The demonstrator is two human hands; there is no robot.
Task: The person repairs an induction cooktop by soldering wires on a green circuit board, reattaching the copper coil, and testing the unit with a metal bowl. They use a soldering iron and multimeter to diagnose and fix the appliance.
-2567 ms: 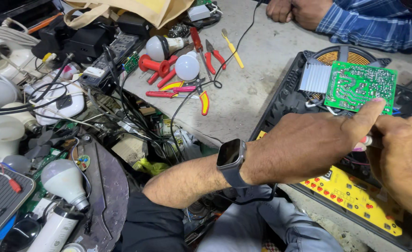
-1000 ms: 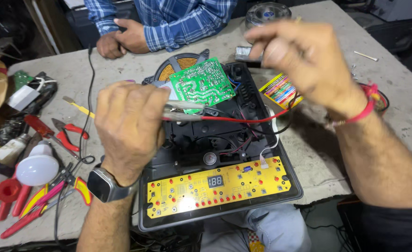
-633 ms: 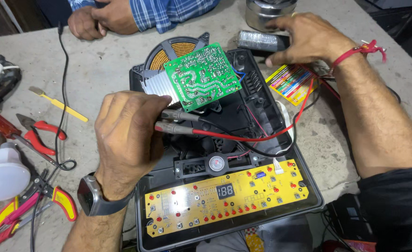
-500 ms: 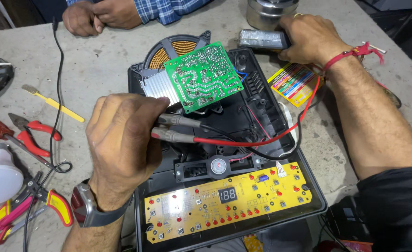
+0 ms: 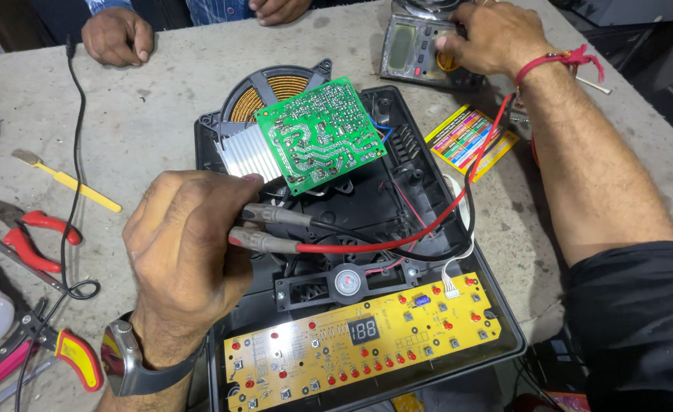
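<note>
Fingers of the left hand (image 5: pixel 188 255) curl tight around two meter probes (image 5: pixel 272 227), one with a red lead and one with a black; the probe tips are buried in the fist and can't be made out. The probes lie nearly level, their long axis running left to right, cable ends pointing right over the opened black cooker housing (image 5: pixel 428 206). The right hand (image 5: pixel 493 34), at the far right, has its fingertips pressed on the dial of a grey multimeter (image 5: pixel 417 49), hiding much of it, and the meter's far edge is cut off. The leads arc from the probes up to it. A green circuit board (image 5: pixel 321 133) sits tilted over a copper coil (image 5: pixel 264 88), with a yellow control panel (image 5: pixel 359 339) at the near edge. All of it rests on a rough grey concrete bench (image 5: pixel 169 91). Red pliers (image 5: pixel 27 233) lie at the left, and another person's hands (image 5: pixel 115 34) rest at the far edge.
</note>
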